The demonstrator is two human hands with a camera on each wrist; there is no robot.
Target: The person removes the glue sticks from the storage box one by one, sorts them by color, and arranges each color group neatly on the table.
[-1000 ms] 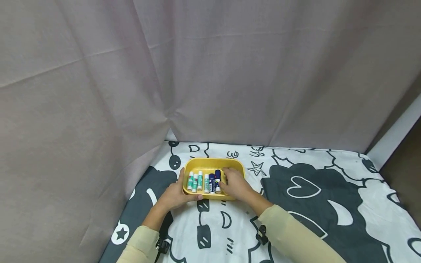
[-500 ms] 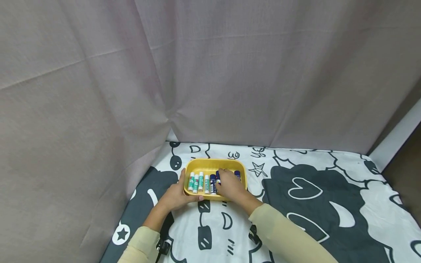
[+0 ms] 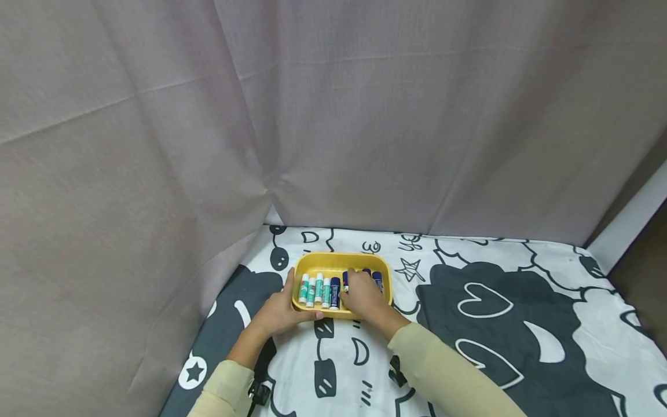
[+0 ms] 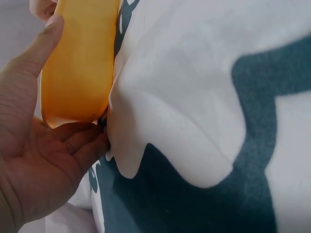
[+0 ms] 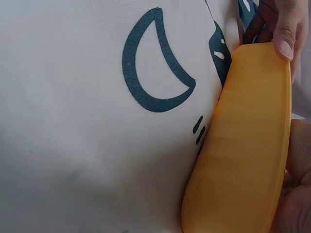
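Note:
A shallow yellow tray (image 3: 333,262) holds a row of glue sticks. On its left lie several teal glue sticks (image 3: 311,291) with white ends, followed by a dark blue glue stick (image 3: 335,293). My left hand (image 3: 281,311) grips the tray's near left corner, thumb along the front wall and fingers at the end wall. Reaching inside, my right hand (image 3: 366,296) pinches another dark blue glue stick (image 3: 345,279), mostly hidden by the fingers. Beyond that hand, more dark blue sticks (image 3: 377,280) show at the right end. Both wrist views see the tray's outer wall (image 5: 238,141).
The tray rests on a white cloth (image 3: 385,370) with dark grey cartoon prints. Behind the cloth hangs a grey-beige curtain (image 3: 354,145), which also runs down the left side. A brown surface (image 3: 646,272) stands at the far right.
My right hand has shifted slightly left within the tray. Dark blue sticks now show to its right, where one second ago none were visible. My left hand keeps its grip on the corner.

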